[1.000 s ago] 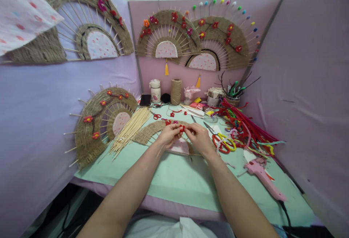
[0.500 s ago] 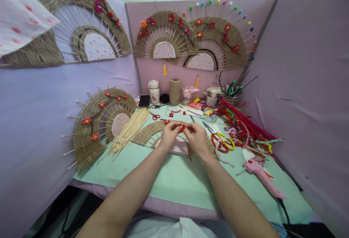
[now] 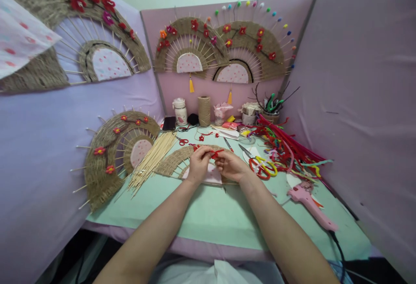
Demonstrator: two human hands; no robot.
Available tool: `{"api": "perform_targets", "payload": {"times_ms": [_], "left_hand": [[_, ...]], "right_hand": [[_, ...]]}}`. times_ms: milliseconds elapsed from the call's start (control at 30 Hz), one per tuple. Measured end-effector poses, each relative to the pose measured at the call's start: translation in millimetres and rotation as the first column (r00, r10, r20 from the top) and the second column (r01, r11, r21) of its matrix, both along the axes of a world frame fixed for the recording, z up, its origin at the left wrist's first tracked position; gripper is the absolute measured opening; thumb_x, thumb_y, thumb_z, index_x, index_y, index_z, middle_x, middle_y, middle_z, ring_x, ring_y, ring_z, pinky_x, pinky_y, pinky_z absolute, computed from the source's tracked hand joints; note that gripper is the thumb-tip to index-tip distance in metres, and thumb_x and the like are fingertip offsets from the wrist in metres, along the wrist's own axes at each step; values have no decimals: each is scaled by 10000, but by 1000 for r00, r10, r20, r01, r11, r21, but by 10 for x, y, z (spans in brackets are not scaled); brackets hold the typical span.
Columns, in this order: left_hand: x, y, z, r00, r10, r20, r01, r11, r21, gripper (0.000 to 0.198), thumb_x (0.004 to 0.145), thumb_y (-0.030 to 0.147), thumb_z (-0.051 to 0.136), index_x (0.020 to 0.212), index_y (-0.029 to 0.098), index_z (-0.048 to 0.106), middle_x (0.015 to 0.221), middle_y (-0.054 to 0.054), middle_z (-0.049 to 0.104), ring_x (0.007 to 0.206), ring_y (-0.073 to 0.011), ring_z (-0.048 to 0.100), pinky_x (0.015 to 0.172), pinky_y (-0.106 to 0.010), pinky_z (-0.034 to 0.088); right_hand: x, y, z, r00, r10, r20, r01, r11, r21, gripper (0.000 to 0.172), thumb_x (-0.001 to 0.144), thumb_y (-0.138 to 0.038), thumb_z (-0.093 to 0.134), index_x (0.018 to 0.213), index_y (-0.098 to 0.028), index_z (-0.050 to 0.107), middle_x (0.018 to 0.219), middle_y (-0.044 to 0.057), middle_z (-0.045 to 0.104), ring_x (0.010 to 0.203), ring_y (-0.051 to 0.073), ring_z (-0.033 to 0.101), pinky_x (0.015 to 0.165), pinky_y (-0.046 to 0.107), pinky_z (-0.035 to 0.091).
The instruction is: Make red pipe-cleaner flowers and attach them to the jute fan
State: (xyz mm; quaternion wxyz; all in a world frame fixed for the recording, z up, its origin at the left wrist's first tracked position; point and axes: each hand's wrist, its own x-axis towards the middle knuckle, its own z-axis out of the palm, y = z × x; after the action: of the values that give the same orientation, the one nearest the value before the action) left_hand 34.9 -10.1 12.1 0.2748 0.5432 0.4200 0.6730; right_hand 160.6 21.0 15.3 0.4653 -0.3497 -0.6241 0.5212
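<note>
Between my fingertips is a small bent piece of red pipe cleaner (image 3: pixel 216 154), its shape partly hidden. My left hand (image 3: pixel 199 164) pinches one side of it, and my right hand (image 3: pixel 232 167) grips the other side with fingers curled. Both hands are over a twine-wrapped fan (image 3: pixel 170 162) lying flat on the table, with a dotted white half-circle (image 3: pixel 211 174) at its centre. Part of the fan is hidden behind my hands. A bit of red shows on the fan beside my left fingers.
Bamboo sticks (image 3: pixel 152 160) lie to the left, near small red scissors (image 3: pixel 183 142). On the right are larger scissors (image 3: pixel 260 164), a heap of pipe cleaners (image 3: pixel 286 145) and a corded pink glue gun (image 3: pixel 312 210). A twine spool (image 3: pixel 204 111) stands behind.
My right hand has turned and its fingers have opened out somewhat along the red pipe cleaner. A red end now sticks out to the right. The camera view has shifted slightly.
</note>
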Motion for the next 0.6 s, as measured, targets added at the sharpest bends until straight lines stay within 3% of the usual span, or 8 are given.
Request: {"api": "perform_targets", "payload": {"times_ms": [33,100,167,267,367,500,600], "left_hand": [[-7,17,-6,999,-36,30,36,999,-7,38,705,173,631,703,181,668,744,-18,600,745,-129,519,736,-230,397],[-19,58,-21,983,-120,142,127,991,-39,49,684,209,665,702,163,663,731,-12,594,724,-117,518,709,-223,403],[-35,94,-32,928,-208,308,243,967,-82,130,638,245,715,692,145,652,717,-4,586,706,-106,523,692,-217,411],[-69,114,-26,793,-312,523,441,886,-140,219,578,252,769,689,122,632,703,4,584,646,-74,524,645,-191,415],[-116,95,5,693,-366,621,584,790,-186,246,553,204,790,692,108,611,664,10,579,555,-38,496,576,-158,400],[-175,69,36,641,-377,669,666,707,-240,265,529,144,800,673,92,582,624,11,563,530,-33,501,545,-139,403],[-212,79,11,622,-374,687,692,673,-261,247,555,92,773,709,91,581,657,2,572,551,-39,519,545,-136,417]], "right_hand": [[15,6,16,990,103,-93,-117,980,-161,146,674,-304,550,642,-164,571,552,2,550,499,97,482,431,203,346],[28,10,37,920,223,-321,-346,847,-403,116,632,-267,609,682,-168,573,568,-23,525,487,73,426,426,191,298],[19,1,46,878,194,-437,-400,800,-448,156,604,-244,661,723,-181,582,586,-42,513,488,61,394,425,185,250],[-1,-22,45,879,181,-440,-361,856,-370,176,596,-247,698,719,-201,582,581,-57,497,507,64,387,446,192,235],[16,-28,46,923,233,-306,-303,930,-209,153,632,-287,692,705,-201,589,592,-56,503,519,67,385,481,203,257],[73,-27,76,978,196,-64,-195,980,27,167,704,-351,643,740,-191,614,692,-18,570,624,106,472,575,233,345],[99,-43,108,994,81,75,-95,972,214,180,742,-367,606,736,-188,623,748,11,577,686,134,497,624,258,377]]}}
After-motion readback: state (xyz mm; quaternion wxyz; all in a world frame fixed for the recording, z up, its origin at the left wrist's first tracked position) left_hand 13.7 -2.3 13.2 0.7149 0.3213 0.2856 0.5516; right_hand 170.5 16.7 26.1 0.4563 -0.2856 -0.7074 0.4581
